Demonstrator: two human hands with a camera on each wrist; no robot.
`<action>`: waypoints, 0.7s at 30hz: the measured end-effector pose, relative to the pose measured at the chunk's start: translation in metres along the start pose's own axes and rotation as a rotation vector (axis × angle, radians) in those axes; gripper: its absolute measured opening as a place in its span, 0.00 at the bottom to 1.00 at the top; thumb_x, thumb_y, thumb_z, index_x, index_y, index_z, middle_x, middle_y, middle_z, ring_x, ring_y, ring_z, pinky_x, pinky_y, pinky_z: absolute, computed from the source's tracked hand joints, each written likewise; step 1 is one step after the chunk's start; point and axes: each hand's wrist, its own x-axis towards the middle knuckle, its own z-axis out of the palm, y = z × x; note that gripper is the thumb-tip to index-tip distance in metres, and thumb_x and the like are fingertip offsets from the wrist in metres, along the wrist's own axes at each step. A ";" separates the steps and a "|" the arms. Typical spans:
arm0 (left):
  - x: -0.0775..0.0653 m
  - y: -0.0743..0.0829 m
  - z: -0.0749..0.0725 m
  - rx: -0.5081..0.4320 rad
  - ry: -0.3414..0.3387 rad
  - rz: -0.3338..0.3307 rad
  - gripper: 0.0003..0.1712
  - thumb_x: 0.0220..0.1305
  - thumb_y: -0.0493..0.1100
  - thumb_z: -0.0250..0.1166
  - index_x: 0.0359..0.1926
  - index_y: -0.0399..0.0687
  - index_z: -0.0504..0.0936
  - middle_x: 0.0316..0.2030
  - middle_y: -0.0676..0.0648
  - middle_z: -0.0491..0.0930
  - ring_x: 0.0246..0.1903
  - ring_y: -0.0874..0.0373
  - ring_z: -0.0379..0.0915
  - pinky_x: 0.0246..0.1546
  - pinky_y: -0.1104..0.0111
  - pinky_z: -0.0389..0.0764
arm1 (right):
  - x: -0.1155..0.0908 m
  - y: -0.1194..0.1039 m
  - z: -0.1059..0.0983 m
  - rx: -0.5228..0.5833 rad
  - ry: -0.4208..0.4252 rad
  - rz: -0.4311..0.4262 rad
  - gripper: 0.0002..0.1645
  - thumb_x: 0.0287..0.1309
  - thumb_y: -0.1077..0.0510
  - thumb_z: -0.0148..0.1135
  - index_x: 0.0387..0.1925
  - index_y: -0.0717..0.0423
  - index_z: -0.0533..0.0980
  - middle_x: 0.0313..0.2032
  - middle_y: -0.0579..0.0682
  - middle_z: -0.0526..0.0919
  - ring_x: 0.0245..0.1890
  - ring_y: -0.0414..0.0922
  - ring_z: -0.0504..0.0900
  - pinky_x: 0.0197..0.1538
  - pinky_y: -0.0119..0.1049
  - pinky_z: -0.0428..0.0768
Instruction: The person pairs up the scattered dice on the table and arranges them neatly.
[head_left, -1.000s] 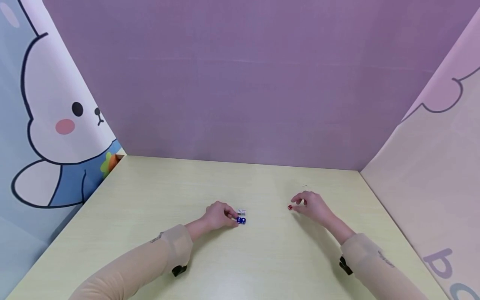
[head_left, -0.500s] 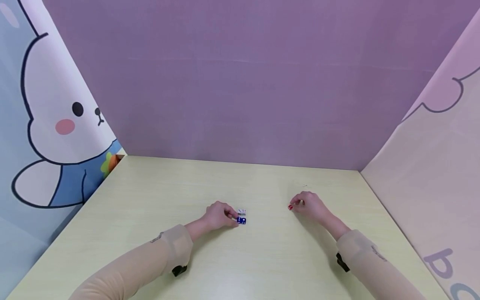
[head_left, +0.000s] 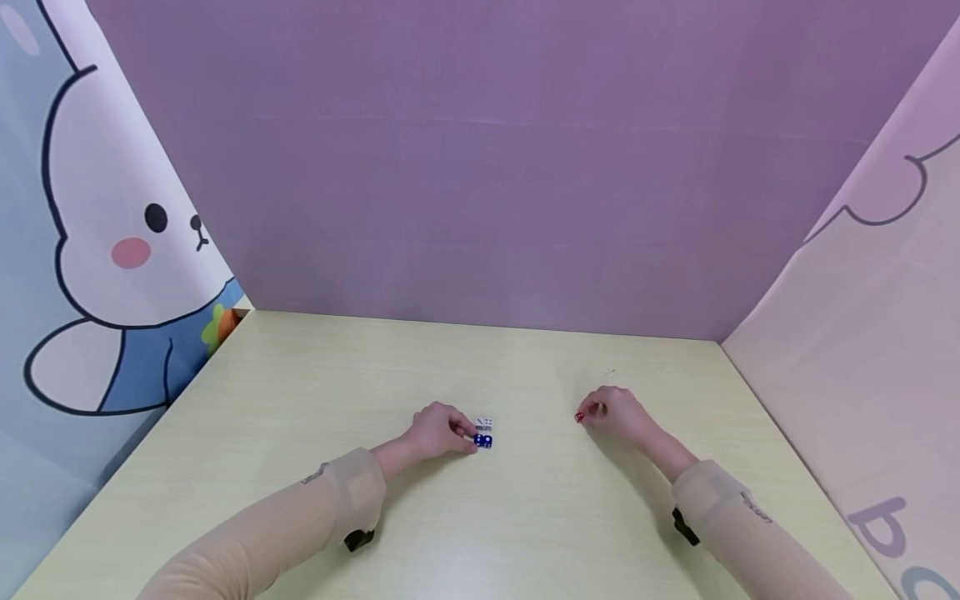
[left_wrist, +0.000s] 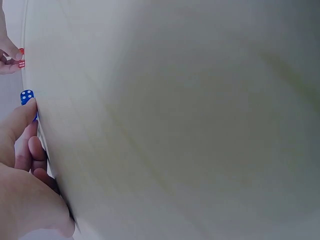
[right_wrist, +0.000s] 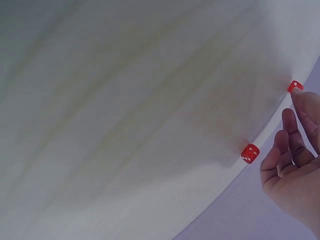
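My left hand (head_left: 467,435) rests on the pale wooden table (head_left: 525,525) and pinches a blue die (head_left: 483,441) with thumb and fingers. A white die (head_left: 483,423) sits right above or behind the blue die; I cannot tell which. In the left wrist view my thumb (left_wrist: 17,120) presses the blue die (left_wrist: 27,96). My right hand (head_left: 588,414) has curled fingers that pinch a small red die (head_left: 579,417). In the right wrist view that red die (right_wrist: 295,86) is at my fingertip, and a second red die (right_wrist: 250,153) lies free on the table.
Purple backdrop (head_left: 487,167) closes the far edge. A bunny-print panel (head_left: 97,250) stands on the left and a pink panel (head_left: 862,333) on the right. Both sleeves lie over the near part of the table.
The fingers of my right hand have closed in on the red die and the forearm has slid slightly toward me. The left hand and its dice have not moved.
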 end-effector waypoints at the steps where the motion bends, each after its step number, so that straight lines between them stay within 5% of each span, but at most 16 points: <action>1: 0.000 0.000 0.000 0.000 0.000 0.000 0.10 0.44 0.45 0.77 0.30 0.55 0.86 0.25 0.58 0.78 0.30 0.63 0.71 0.54 0.49 0.56 | -0.001 -0.001 0.000 0.005 -0.004 0.002 0.06 0.49 0.67 0.68 0.30 0.54 0.83 0.29 0.45 0.81 0.29 0.39 0.73 0.33 0.32 0.73; 21: 0.001 -0.004 0.000 0.000 -0.001 0.008 0.10 0.44 0.46 0.77 0.30 0.56 0.86 0.25 0.58 0.78 0.30 0.63 0.70 0.56 0.47 0.56 | -0.018 -0.026 0.011 0.061 -0.078 -0.034 0.07 0.49 0.65 0.68 0.31 0.51 0.82 0.29 0.40 0.80 0.28 0.37 0.72 0.33 0.28 0.73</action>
